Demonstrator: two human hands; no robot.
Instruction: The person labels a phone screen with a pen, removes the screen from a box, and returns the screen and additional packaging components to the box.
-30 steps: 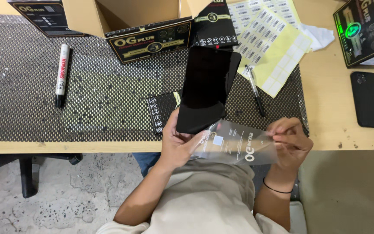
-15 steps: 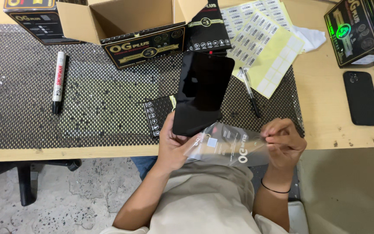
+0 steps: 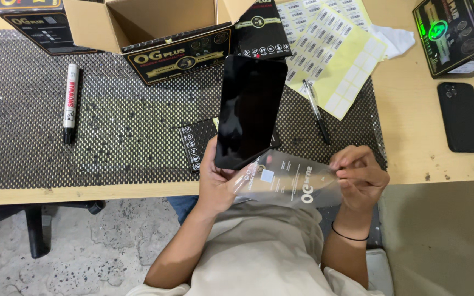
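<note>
left hand (image 3: 215, 181) fingers grip a black glass panel (image 3: 250, 109) upright while right hand (image 3: 360, 175) fingers pinch a clear sleeve (image 3: 286, 178) over the desk (image 3: 412, 142) edge.

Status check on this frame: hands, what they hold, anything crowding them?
Left hand grips black glass panel, upright. Right hand pinches clear sleeve edge. Pen and label sheets on mat behind, apart.

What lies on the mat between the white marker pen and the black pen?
In the head view, between the white marker pen and the black pen: a small black packet and the held black glass panel.
</note>
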